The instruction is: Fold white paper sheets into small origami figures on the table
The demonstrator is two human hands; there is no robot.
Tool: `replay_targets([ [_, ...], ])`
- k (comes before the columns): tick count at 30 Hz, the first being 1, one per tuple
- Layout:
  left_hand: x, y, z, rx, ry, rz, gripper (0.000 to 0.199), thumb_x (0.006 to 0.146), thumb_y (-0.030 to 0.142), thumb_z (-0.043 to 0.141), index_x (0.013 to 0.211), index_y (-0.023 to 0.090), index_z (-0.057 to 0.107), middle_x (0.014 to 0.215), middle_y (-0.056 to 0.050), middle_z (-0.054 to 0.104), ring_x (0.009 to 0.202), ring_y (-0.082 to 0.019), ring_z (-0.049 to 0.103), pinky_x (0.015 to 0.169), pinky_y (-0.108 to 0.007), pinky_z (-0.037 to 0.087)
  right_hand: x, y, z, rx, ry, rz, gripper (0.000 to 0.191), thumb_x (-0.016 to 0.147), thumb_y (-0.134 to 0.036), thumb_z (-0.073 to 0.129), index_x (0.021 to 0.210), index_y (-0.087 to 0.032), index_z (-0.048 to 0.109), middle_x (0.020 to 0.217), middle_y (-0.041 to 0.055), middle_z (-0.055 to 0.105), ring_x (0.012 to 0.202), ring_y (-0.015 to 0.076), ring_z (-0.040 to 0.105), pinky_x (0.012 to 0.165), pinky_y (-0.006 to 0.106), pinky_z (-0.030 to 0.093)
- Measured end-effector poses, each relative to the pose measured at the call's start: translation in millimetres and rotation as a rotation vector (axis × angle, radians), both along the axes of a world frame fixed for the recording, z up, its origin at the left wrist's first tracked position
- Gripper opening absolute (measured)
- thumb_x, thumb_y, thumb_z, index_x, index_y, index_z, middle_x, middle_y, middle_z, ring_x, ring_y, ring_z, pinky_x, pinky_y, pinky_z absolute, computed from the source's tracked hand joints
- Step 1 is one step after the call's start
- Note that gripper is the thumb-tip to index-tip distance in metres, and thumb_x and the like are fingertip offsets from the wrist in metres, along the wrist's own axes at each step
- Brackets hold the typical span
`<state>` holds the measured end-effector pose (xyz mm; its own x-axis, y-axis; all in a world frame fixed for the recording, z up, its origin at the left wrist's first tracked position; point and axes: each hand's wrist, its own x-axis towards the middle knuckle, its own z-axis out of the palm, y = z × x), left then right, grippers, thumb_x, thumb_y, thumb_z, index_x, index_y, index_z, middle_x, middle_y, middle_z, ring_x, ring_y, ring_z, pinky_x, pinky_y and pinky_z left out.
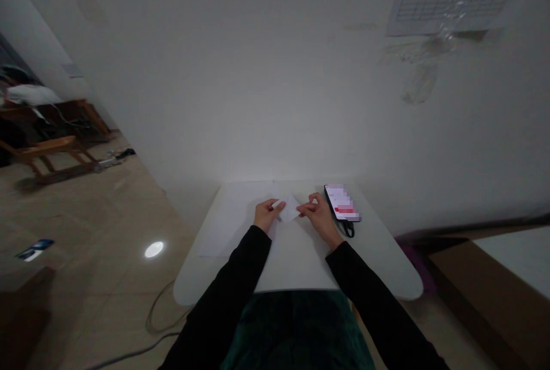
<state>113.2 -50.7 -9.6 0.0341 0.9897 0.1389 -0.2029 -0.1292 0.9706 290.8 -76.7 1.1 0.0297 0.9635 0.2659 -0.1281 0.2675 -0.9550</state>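
A small folded piece of white paper point(289, 208) is held up between my hands, over the middle of a white table point(301, 270). My left hand point(267, 213) pinches its left side, thumb on the near face. At the opposite corner, the thumb and forefinger of my right hand point(317, 214) close on the paper. Flat white sheets point(232, 215) lie under and beside my left hand. Just right of my right hand rests a phone point(342, 203) with its screen lit and partly blurred out.
A black cable loop point(349, 229) hangs by the phone's lower end. The table stands against a white wall point(266, 83). To the right is a brown cardboard box point(494, 284); cables point(158, 307) run over the floor at left, and a wooden chair point(51, 149) stands farther back.
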Motion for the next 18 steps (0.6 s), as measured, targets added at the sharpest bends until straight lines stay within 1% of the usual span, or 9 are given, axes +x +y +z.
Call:
replay_targets([
  [3, 0.0, 0.1, -1.0, -0.008, -0.005, 0.021, 0.044, 0.057, 0.043, 0.08, 0.084, 0.01, 0.071, 0.066, -0.004, 0.067, 0.053, -0.011, 0.056, 0.051, -0.022, 0.043, -1.6, 0.5, 1.9, 0.019, 0.014, 0.005, 0.049, 0.059, -0.044, 0.078, 0.068, -0.024, 0.035, 0.058, -0.0044, 0.062, 0.053, 0.0147, 0.061, 0.057, 0.028, 0.051],
  [6, 1.9, 0.1, -0.8, -0.018, -0.035, 0.085, 0.047, 0.058, 0.047, 0.078, 0.086, 0.01, 0.072, 0.057, 0.0, 0.061, 0.046, -0.007, 0.05, 0.045, -0.02, 0.037, -4.7, -0.3, 3.6, 0.021, 0.012, -0.003, 0.051, 0.059, -0.047, 0.078, 0.063, -0.023, 0.033, 0.055, -0.0046, 0.059, 0.053, 0.0141, 0.061, 0.055, 0.027, 0.05],
  [8, 3.5, -0.9, 1.1, -0.024, -0.045, 0.161, 0.047, 0.058, 0.048, 0.078, 0.085, 0.01, 0.072, 0.049, 0.003, 0.054, 0.041, -0.005, 0.044, 0.041, -0.018, 0.032, -6.6, -1.6, 3.4, 0.001, 0.005, 0.01, 0.049, 0.057, -0.047, 0.078, 0.064, -0.022, 0.037, 0.056, -0.0042, 0.06, 0.052, 0.0145, 0.062, 0.055, 0.027, 0.05],
  [10, 4.8, -3.2, 4.8, -0.023, -0.05, 0.201, 0.047, 0.055, 0.047, 0.079, 0.084, 0.01, 0.072, 0.048, 0.004, 0.053, 0.041, -0.005, 0.044, 0.04, -0.018, 0.032, -8.2, -3.5, 2.3, -0.042, -0.017, 0.057, 0.047, 0.055, -0.047, 0.08, 0.069, -0.022, 0.043, 0.056, -0.0032, 0.063, 0.053, 0.0163, 0.064, 0.055, 0.028, 0.05],
  [12, 5.6, -7.1, 10.1, -0.019, -0.062, 0.184, 0.047, 0.052, 0.045, 0.081, 0.084, 0.011, 0.072, 0.053, 0.002, 0.059, 0.045, -0.008, 0.051, 0.044, -0.02, 0.038, -9.6, -5.7, 1.1, -0.09, -0.05, 0.125, 0.046, 0.054, -0.045, 0.081, 0.077, -0.021, 0.049, 0.057, -0.0015, 0.066, 0.056, 0.0189, 0.066, 0.056, 0.029, 0.052],
  [14, 5.9, -11.5, 15.4, -0.016, -0.061, 0.152, 0.048, 0.05, 0.042, 0.083, 0.086, 0.012, 0.072, 0.058, 0.0, 0.063, 0.05, -0.01, 0.055, 0.048, -0.021, 0.042, -11.1, -7.6, 0.6, -0.124, -0.071, 0.165, 0.049, 0.053, -0.043, 0.082, 0.086, -0.02, 0.054, 0.058, 0.0, 0.068, 0.057, 0.0202, 0.067, 0.056, 0.031, 0.053],
  [16, 5.5, -15.0, 19.1, -0.015, -0.025, 0.145, 0.052, 0.051, 0.041, 0.083, 0.092, 0.012, 0.071, 0.054, 0.001, 0.061, 0.045, -0.009, 0.052, 0.045, -0.021, 0.04, -12.7, -8.8, 0.8, -0.151, -0.061, 0.175, 0.051, 0.052, -0.042, 0.082, 0.09, -0.017, 0.059, 0.062, 0.0025, 0.07, 0.057, 0.0205, 0.068, 0.057, 0.031, 0.054],
  [18, 4.8, -16.5, 20.0, -0.012, 0.002, 0.152, 0.056, 0.054, 0.042, 0.081, 0.099, 0.012, 0.07, 0.048, 0.004, 0.057, 0.04, -0.006, 0.046, 0.041, -0.019, 0.034, -14.1, -9.3, 1.1, -0.184, -0.029, 0.175, 0.046, 0.051, -0.042, 0.082, 0.082, -0.014, 0.063, 0.065, 0.006, 0.071, 0.058, 0.0215, 0.068, 0.058, 0.032, 0.054],
])
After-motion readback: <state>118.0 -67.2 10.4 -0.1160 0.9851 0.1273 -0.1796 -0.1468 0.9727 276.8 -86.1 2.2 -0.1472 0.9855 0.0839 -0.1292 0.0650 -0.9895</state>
